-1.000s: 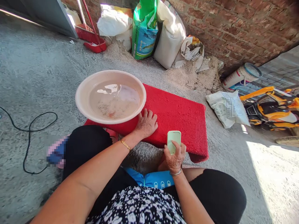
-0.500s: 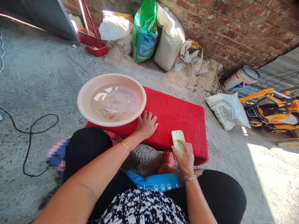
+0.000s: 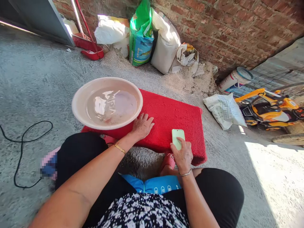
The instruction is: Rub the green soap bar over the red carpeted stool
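My left hand (image 3: 143,126) lies flat on the red cloth-covered bench (image 3: 171,110), fingers spread, right beside the rim of a wide pale basin (image 3: 78,107). The basin stands on the bench's left part and holds cloudy water with light reflecting on it. In my right hand (image 3: 184,155) is a pale green phone (image 3: 175,136), gripped at its lower end over the bench's near edge. Thumb and fingers cover that lower end; a small dark dot shows near its top.
A blue printed bag (image 3: 161,184) lies between my legs. Against the brick wall stand a green-and-blue sack (image 3: 141,47), a white sack (image 3: 165,47) and a red dustpan (image 3: 93,54). At right are a bucket (image 3: 234,80), a printed sack (image 3: 224,109) and a yellow toy excavator (image 3: 268,110). A black cable (image 3: 22,152) loops at left.
The whole view has shifted, so most things appear farther left. The phone has turned slightly to point straighter away from me, still in my right hand. My left hand rests in the same spot.
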A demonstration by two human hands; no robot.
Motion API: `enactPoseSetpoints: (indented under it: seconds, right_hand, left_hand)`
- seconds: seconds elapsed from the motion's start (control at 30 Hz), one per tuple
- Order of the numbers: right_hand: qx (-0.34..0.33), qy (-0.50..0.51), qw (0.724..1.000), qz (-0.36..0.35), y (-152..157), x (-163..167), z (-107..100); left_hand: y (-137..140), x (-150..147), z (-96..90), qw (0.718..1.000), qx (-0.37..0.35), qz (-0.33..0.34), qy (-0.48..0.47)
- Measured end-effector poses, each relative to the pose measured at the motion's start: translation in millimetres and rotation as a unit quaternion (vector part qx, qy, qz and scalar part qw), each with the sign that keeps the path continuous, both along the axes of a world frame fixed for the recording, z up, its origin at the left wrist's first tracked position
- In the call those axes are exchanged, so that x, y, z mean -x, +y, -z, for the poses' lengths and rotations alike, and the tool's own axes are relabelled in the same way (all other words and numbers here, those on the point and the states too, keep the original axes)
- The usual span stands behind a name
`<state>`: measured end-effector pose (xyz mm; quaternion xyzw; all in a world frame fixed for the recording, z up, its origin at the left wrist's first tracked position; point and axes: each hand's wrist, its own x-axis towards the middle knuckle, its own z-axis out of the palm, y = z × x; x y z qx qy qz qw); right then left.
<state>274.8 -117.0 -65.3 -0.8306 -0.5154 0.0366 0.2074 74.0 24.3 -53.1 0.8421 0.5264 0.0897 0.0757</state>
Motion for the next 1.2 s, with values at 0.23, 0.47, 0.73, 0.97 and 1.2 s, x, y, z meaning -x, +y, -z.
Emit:
enactPoseSetpoints:
  seconds: [0.23,0.47,0.73,0.97,1.2]
  right_hand:
    - [0.003,0.100,0.990,-0.099,-4,16,-7]
    - [-0.019,0.033,0.997,0.061,26,-78,-33]
    - [0.120,0.000,0.987,0.109,65,-68,-25]
    - [0.138,0.013,0.985,0.100,60,-41,-29]
    - [0.146,0.010,0.989,-0.010,62,13,-27]
  left_hand:
    - [4,6,-2.9,0.999,0.014,-0.006,-0.042]
    - [-9,16,10.0,1.000,-0.014,0.009,-0.014]
    - [-10,17,19.4,0.998,-0.040,-0.007,-0.054]
    - [-8,16,22.0,0.996,-0.065,-0.013,-0.054]
    - [-9,15,18.3,0.998,-0.062,-0.013,-0.022]
